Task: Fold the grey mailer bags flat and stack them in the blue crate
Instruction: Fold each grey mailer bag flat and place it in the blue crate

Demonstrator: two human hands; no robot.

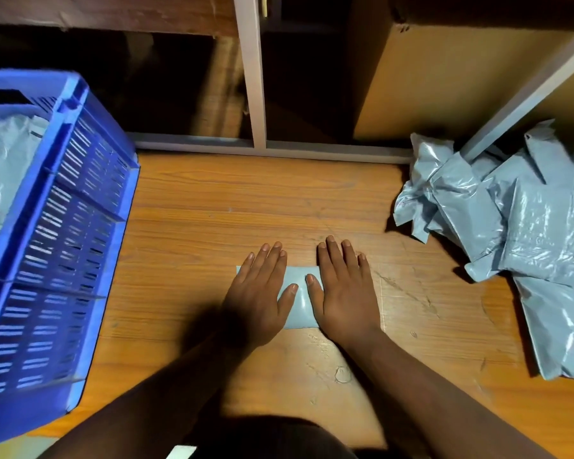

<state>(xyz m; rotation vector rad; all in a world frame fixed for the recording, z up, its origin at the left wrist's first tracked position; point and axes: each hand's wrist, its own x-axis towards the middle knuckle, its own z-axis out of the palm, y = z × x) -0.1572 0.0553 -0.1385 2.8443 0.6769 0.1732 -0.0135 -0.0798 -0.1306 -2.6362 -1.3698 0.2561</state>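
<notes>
A small folded grey mailer bag lies on the wooden table in front of me. My left hand presses flat on its left part and my right hand presses flat on its right part, fingers straight, thumbs nearly meeting over the bag's middle. At the left stands the blue crate, with grey mailer bags inside it. A heap of unfolded grey mailer bags lies at the right of the table.
A white metal shelf frame runs along the back of the wooden table, with dark space behind it. A brown cardboard box stands at the back right. A slanted white bar crosses above the heap.
</notes>
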